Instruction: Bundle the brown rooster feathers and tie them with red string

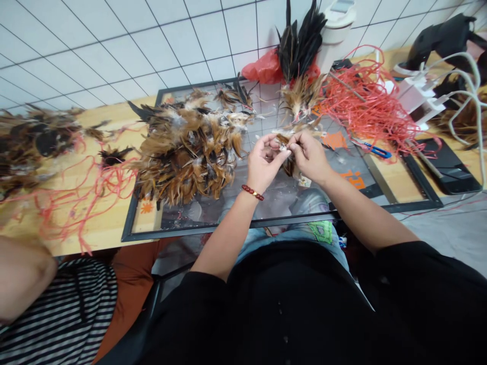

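My left hand (266, 159), with a red bead bracelet on the wrist, pinches a small bunch of brown feathers (282, 139) over the framed glass panel. Close against it, my right hand (309, 156) has thumb and forefinger closed at the same bunch. The fingertips hide most of the stem ends. To the left of my hands lies a large heap of brown feathers (194, 152). Just beyond them rests a bundle of tan feathers (300, 96).
Red plastic string (373, 101) is piled at the right, near a blue cutter (375, 149), a phone (449, 165) and white chargers (418, 96). Dark feathers (299, 43) stand in a red bag (262, 67) by the tiled wall. A co-worker in a striped top (57, 314) sits at left.
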`<state>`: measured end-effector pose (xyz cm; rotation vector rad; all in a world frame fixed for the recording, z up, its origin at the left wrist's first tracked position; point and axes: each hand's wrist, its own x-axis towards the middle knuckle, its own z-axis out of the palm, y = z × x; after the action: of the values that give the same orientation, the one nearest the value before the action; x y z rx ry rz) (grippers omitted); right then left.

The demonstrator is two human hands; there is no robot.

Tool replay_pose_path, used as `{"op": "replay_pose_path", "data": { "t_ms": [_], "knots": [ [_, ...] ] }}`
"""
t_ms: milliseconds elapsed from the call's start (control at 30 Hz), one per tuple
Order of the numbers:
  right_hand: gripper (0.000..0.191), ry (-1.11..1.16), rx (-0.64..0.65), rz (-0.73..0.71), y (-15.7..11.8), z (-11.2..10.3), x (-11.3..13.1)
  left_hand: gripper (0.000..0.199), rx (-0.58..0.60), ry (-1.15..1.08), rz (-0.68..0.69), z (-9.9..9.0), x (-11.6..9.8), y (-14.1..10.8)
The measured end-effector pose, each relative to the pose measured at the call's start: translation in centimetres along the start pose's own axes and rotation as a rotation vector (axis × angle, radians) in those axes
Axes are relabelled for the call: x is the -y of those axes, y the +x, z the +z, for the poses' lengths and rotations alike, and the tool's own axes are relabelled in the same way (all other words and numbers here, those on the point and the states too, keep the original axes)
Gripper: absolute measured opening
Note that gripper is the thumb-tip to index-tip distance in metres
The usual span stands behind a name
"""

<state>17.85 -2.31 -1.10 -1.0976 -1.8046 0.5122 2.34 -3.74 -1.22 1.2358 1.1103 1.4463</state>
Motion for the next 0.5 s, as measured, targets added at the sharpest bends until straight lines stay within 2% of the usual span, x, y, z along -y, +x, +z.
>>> {"op": "replay_pose_path", "data": {
  "t_ms": [100,167,333,433,500],
  "knots": [
    [0.031,-0.006,0.015,-0.023,-0.1,0.2,0.3,0.016,0.007,0.035,0.034,0.1,-0.2,-0.1],
    [0.031,-0.004,-0.018,-0.006,-0.2,0.3,0.2,0.012,-0.033,-0.001,0.009,0.0,0.1,0.1],
    [0.031,0.043,-0.169,0.071,-0.1,-0.2,-0.4,0.016,-0.161,-0.245,-0.203,-1.4,1.3,1.7],
    [0.037,0.105,-0.203,0.134,0.1,-0.2,-1.1,0.015,-0.158,-0.354,-0.283,-2.1,1.3,2.2],
    [0.044,0.183,-0.165,0.169,0.2,0.3,-1.6,0.013,-0.132,-0.398,-0.335,-2.0,0.9,2.0]
  ]
}}
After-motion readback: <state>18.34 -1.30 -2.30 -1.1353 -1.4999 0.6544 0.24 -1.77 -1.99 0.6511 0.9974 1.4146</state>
